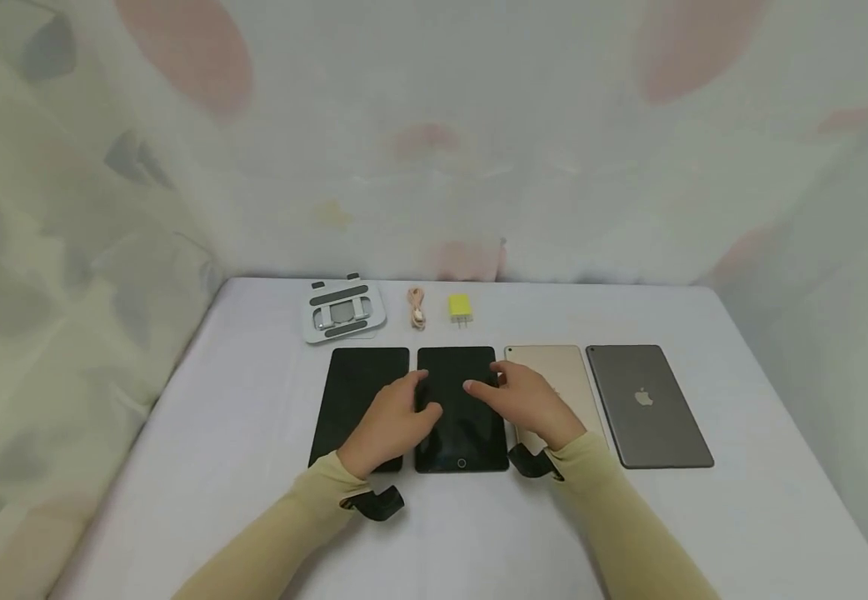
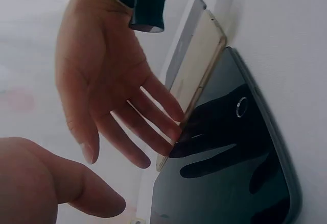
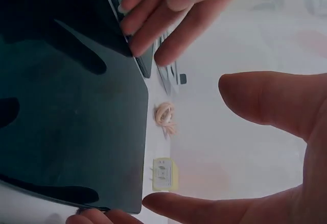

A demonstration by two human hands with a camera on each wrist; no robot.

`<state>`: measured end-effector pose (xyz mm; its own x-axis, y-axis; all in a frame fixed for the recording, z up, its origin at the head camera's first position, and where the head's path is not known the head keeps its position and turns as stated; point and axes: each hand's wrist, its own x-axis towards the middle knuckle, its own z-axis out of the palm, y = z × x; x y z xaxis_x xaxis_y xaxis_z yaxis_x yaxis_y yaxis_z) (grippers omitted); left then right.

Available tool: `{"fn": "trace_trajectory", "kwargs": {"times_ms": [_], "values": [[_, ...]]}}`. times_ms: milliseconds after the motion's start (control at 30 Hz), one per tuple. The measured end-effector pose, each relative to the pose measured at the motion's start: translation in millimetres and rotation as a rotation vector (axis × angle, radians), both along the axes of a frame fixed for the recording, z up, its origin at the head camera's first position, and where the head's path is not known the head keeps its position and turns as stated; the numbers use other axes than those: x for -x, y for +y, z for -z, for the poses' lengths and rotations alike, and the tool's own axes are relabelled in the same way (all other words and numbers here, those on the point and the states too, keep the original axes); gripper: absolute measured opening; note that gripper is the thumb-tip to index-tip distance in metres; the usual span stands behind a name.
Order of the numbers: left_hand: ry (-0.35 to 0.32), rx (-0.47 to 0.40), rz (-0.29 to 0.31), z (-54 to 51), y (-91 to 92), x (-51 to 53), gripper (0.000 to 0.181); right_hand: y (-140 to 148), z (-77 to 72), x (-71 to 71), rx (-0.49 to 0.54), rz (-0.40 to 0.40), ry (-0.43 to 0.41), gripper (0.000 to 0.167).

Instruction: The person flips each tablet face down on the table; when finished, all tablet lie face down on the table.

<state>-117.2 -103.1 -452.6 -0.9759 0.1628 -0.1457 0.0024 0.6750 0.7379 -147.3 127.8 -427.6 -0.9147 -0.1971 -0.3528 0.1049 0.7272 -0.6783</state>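
In the head view, we see a flat black tablet with a round home button [image 1: 456, 435], which lies screen up on the white cloth-covered table [image 1: 756, 517], between the two hands. The left hand [image 1: 391, 421] is at its left edge, above a second black tablet with glossy screen [image 1: 359, 379]. The right hand [image 1: 530, 402] is at its right edge, partly over a gold-backed tablet [image 1: 563, 367]. On both hands the thumb and the fingers stand apart. Farther right, we see a dark grey tablet with apple logo [image 1: 651, 417]. Behind the tablets are a silver metal folding stand [image 1: 344, 310], a pale pink coiled cable [image 1: 416, 308] and a yellow cube charger [image 1: 460, 305].

In the left wrist view, we see the right hand with its fingers spread and straight, the tips along the far edge of the first tablet. The left thumb is near, well apart from the screen.

In the right wrist view, the left fingertips meet the opposite edge, and the right index finger reaches a corner, its thumb far from it. We cannot tell if any finger presses.
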Motion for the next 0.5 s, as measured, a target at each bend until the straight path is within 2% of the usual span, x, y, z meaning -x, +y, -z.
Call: {"fn": "trace_trajectory", "kwargs": {"times_ms": [233,500], "values": [[-0.002,0.022,0.036,-1.1,1.8,0.2,0.064,-4.9,4.6,-3.3,-0.026,0.002,0.051,0.078],[0.056,0.043,0.051,4.1,0.3,3.9,0.056,-3.2,7.2,-1.8,-0.023,0.005,0.087,0.074]]}}
